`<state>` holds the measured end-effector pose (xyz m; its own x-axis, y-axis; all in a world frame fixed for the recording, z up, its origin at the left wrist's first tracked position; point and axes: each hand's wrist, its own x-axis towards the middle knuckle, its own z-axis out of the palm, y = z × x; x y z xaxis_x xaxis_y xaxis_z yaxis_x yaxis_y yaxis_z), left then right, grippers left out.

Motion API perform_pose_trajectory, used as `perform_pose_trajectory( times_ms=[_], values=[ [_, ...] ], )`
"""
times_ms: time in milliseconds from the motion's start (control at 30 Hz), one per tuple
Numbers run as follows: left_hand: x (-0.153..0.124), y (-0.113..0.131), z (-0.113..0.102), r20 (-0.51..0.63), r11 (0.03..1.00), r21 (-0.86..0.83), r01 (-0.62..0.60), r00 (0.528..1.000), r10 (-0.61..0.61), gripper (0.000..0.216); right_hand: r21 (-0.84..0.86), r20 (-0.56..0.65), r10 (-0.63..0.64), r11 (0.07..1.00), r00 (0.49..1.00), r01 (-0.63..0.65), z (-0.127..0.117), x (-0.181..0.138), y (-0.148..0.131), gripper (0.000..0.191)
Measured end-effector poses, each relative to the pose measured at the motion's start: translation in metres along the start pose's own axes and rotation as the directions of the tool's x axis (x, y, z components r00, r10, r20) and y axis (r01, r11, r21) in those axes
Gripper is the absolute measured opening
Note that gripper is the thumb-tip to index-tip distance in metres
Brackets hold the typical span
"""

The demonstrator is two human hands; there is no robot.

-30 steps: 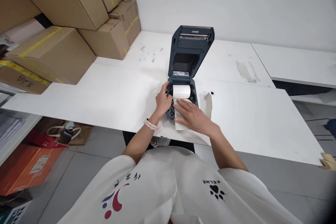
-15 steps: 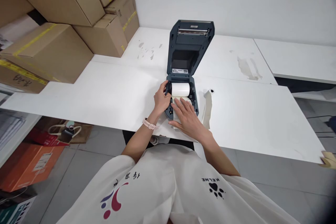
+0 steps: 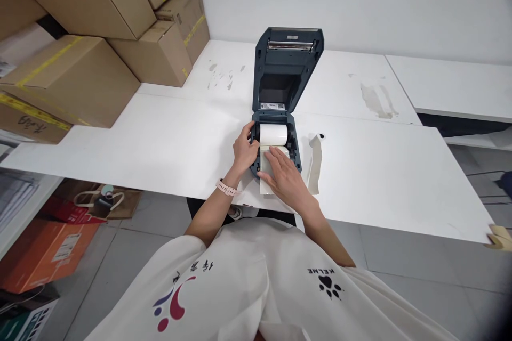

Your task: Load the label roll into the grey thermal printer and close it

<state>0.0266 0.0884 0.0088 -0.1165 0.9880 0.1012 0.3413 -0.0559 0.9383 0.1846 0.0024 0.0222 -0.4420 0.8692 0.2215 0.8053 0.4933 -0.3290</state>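
Observation:
A dark grey label printer (image 3: 286,93) stands on the white table with its lid tipped up. Inside its base lies a roll of white label paper (image 3: 273,134), and a loose strip (image 3: 267,178) runs from it over the printer's front edge. My left hand (image 3: 245,150) is closed on the left side of the base, fingers at its rim beside the roll. Spread over the strip, my right hand (image 3: 282,173) rests with its fingers stretched out and hides part of the paper and the printer's front. A small roll with a torn paper tail (image 3: 316,162) lies to the right.
Brown cardboard boxes (image 3: 76,77) are stacked on the table's left end. A white wall (image 3: 340,0) rises behind the table (image 3: 380,186). An orange box (image 3: 48,253) and a bag (image 3: 100,200) lie below at the left. A brown piece (image 3: 500,237) sits at the right corner.
My right hand has shifted slightly on the paper, its fingers closer together, and more of the strip shows at its left. My left hand keeps its place on the printer. The camera view moved slightly.

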Motion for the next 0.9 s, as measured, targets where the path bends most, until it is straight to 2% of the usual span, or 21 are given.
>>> perform_pose_trajectory(
  times_ms=[200, 700, 800, 900],
  values=[
    [0.000, 0.000, 0.001, -0.009, 1.000, -0.020, 0.012, 1.000, -0.012, 0.067, -0.046, -0.025, -0.017, 0.999, 1.000, 0.016, -0.001, -0.004, 0.008, 0.057],
    [0.004, -0.015, 0.007, -0.030, 0.977, -0.213, 0.023, 0.999, -0.031, 0.064, -0.110, 0.003, -0.031, 0.993, 1.000, 0.031, -0.005, -0.004, 0.007, 0.059],
    [0.002, -0.014, 0.006, 0.004, 0.965, -0.261, 0.027, 1.000, -0.027, 0.060, -0.093, -0.003, -0.025, 0.995, 1.000, 0.025, -0.005, -0.004, 0.008, 0.058],
    [-0.010, -0.011, 0.002, 0.062, 0.958, -0.279, 0.068, 0.997, -0.052, 0.057, -0.069, -0.013, -0.020, 0.997, 1.000, 0.019, -0.003, -0.003, 0.009, 0.058]
  ],
)
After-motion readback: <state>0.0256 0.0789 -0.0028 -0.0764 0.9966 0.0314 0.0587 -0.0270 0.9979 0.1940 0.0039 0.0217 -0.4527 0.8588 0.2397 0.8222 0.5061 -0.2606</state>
